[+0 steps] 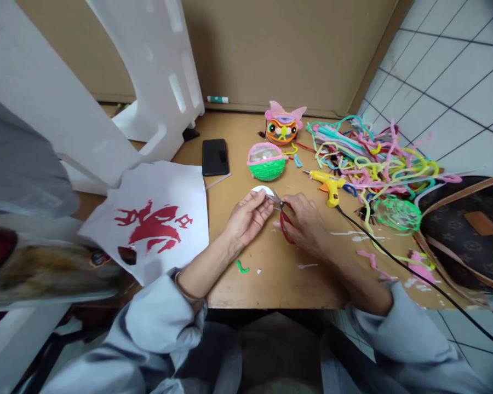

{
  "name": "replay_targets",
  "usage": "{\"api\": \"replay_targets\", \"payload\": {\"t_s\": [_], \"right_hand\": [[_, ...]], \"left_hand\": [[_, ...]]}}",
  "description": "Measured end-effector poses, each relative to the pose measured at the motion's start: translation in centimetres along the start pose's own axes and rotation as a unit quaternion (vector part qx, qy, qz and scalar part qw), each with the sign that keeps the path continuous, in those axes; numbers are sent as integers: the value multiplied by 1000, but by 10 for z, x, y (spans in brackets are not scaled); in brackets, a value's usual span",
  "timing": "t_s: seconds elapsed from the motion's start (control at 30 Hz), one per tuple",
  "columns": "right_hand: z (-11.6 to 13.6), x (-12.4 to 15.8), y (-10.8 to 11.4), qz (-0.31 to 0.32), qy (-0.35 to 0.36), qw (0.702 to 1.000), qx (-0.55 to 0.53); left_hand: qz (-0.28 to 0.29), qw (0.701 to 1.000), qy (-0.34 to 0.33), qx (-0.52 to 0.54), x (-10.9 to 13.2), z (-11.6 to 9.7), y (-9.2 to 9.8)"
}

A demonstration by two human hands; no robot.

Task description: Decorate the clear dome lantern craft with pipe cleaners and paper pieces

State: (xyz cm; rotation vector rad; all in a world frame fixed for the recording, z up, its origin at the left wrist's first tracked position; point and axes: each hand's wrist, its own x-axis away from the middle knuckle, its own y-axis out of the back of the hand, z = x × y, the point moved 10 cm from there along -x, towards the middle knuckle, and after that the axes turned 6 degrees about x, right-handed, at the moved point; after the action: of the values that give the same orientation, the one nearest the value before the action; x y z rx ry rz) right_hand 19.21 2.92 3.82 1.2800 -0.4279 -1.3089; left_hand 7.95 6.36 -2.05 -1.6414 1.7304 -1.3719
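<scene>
My right hand [308, 221] grips red-handled scissors [284, 219], their blades pointing left toward a small white round piece [263, 191]. My left hand [248, 218] pinches that white piece at its edge, fingers together, just left of the blades. Both hands rest over the brown table [271, 273] near its middle. A green and pink pipe-cleaner ball [265, 162] sits just beyond the hands. An orange owl-like pipe-cleaner figure [282, 126] stands further back.
A yellow glue gun [327, 183] with a black cord lies right of the hands, beside a heap of coloured pipe cleaners [373, 156]. A black phone [215, 156], a white paper with a red print [154, 221], a brown bag [468, 230] and white plastic furniture [148, 71] surround the table.
</scene>
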Motion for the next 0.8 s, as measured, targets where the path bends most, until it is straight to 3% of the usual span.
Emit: {"api": "replay_targets", "payload": {"t_s": [0.8], "right_hand": [[1, -3, 14, -26, 37, 992, -116]], "left_hand": [[16, 999, -13, -25, -1, -2, -2]]}}
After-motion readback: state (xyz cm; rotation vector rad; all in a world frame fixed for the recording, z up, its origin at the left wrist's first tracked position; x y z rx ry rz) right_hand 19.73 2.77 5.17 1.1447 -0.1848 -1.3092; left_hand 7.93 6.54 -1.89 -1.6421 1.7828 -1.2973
